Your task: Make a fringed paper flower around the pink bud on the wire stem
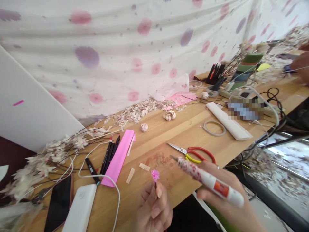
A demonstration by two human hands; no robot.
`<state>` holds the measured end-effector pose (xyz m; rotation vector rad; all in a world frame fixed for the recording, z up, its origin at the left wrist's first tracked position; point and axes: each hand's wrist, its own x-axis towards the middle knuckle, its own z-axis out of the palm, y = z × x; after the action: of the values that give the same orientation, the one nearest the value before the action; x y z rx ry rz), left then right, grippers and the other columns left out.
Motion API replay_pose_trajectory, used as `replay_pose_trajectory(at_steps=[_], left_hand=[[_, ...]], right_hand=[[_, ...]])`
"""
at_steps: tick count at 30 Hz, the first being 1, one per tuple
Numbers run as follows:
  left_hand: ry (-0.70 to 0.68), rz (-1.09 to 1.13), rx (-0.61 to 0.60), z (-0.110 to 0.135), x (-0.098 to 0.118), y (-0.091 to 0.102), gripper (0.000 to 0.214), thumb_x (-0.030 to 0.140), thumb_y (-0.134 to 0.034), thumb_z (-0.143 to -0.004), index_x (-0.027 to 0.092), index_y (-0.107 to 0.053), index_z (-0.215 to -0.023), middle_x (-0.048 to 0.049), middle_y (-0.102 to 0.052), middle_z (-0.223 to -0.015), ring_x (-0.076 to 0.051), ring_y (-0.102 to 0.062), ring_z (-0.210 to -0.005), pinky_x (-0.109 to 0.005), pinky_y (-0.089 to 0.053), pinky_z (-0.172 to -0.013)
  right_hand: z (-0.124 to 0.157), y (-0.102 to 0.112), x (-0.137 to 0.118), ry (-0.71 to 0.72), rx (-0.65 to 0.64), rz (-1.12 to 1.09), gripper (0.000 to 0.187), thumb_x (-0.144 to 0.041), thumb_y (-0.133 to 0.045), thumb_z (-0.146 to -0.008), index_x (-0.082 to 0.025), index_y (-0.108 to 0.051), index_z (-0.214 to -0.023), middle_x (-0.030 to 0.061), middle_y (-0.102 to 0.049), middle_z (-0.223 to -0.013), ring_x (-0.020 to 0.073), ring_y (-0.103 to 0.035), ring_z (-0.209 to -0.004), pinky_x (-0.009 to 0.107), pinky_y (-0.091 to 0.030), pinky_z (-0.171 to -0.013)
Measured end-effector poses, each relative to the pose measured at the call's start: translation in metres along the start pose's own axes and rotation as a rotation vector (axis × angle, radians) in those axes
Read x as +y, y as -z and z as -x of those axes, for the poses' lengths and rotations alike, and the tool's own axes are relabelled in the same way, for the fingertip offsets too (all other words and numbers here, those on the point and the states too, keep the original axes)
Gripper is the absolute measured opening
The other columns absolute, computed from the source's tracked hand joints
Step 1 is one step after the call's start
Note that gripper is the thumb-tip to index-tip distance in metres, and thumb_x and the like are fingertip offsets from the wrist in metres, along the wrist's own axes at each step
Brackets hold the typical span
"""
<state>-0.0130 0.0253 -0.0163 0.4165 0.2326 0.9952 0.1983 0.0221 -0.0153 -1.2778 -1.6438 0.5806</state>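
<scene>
My left hand (155, 206) is closed, pinching a thin dark stem topped by a small pink fringed flower (155, 175). In my right hand (224, 190) lies a white hot glue pen (207, 180), printed with red flowers near its grey tip, which points left toward the pink flower but stays apart from it. Just beyond the pen are scissors (193, 152) with red and yellow handles, blades pointing left. Two short strips of pale paper, a plain strip (130, 175) and a fringed strip (144, 166), rest on the table left of the flower.
Folded pink paper (118, 158), black markers (109, 156), a white power bank (80, 207) and a phone (59, 203) lie on the left. Further right are a tape ring (214, 128), a white paper roll (229, 120) and cables. Petals (142, 109) line the back. Another person's hand (300, 66) shows far right.
</scene>
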Motion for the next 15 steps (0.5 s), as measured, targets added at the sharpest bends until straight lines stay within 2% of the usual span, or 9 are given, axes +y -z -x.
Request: replay_pose_trajectory(at_steps=[2, 3, 5, 8, 11, 15], left_hand=[[-0.038, 0.053, -0.005, 0.002, 0.006, 0.0, 0.014, 0.032, -0.072, -0.093, 0.021, -0.075, -0.084, 0.0113, -0.024, -0.052, -0.002, -0.011, -0.037, -0.013, -0.022, -0.037], [-0.048, 0.047, 0.062, 0.005, 0.011, 0.0, 0.013, 0.03, -0.074, -0.092, 0.02, -0.075, -0.083, 0.011, -0.025, -0.054, -0.002, -0.01, -0.04, -0.013, -0.023, -0.039], [-0.07, 0.009, 0.212, 0.013, 0.023, 0.005, 0.013, 0.029, -0.078, -0.089, 0.019, -0.074, -0.081, 0.0105, -0.028, -0.056, -0.003, -0.009, -0.044, -0.014, -0.024, -0.042], [-0.119, -0.065, 0.378, 0.028, 0.042, 0.016, 0.015, 0.03, -0.083, -0.083, 0.019, -0.074, -0.081, 0.0101, -0.035, -0.057, -0.003, -0.008, -0.046, -0.015, -0.026, -0.042], [-0.111, -0.141, 0.516, 0.043, 0.051, 0.026, 0.021, 0.034, -0.088, -0.078, 0.018, -0.074, -0.082, 0.0093, -0.041, -0.059, -0.001, -0.015, -0.045, -0.014, -0.028, -0.044], [-0.106, -0.18, 0.656, 0.056, 0.049, 0.033, 0.031, 0.042, -0.092, -0.071, 0.018, -0.074, -0.081, 0.0082, -0.047, -0.06, 0.001, -0.027, -0.043, -0.015, -0.03, -0.045]], right_hand=[[-0.01, 0.005, 0.019, -0.136, 0.062, 0.047, 0.039, -0.061, -0.071, -0.09, -0.022, -0.071, -0.096, 0.0021, -0.07, -0.079, 0.0207, -0.064, -0.066, 0.03, -0.049, -0.06], [-0.017, 0.008, 0.03, -0.211, 0.08, 0.085, 0.038, -0.058, -0.072, -0.089, -0.022, -0.071, -0.1, 0.0032, -0.072, -0.082, 0.0225, -0.066, -0.069, 0.031, -0.05, -0.06], [-0.036, 0.013, 0.054, -0.3, 0.101, 0.185, 0.038, -0.059, -0.068, -0.087, -0.021, -0.069, -0.089, 0.0029, -0.069, -0.072, 0.0227, -0.062, -0.062, 0.032, -0.046, -0.055], [-0.066, 0.016, 0.082, -0.317, 0.084, 0.301, 0.038, -0.06, -0.06, -0.084, -0.024, -0.058, -0.07, 0.0011, -0.059, -0.06, 0.0213, -0.055, -0.056, 0.033, -0.041, -0.053], [-0.086, 0.015, 0.1, -0.349, 0.086, 0.37, 0.04, -0.061, -0.055, -0.084, -0.025, -0.053, -0.065, 0.0012, -0.057, -0.058, 0.0208, -0.052, -0.054, 0.033, -0.038, -0.052], [-0.083, 0.026, 0.113, -0.423, 0.097, 0.485, 0.046, -0.069, -0.056, -0.079, -0.026, -0.051, -0.063, 0.0026, -0.056, -0.054, 0.0227, -0.054, -0.052, 0.034, -0.037, -0.05]])
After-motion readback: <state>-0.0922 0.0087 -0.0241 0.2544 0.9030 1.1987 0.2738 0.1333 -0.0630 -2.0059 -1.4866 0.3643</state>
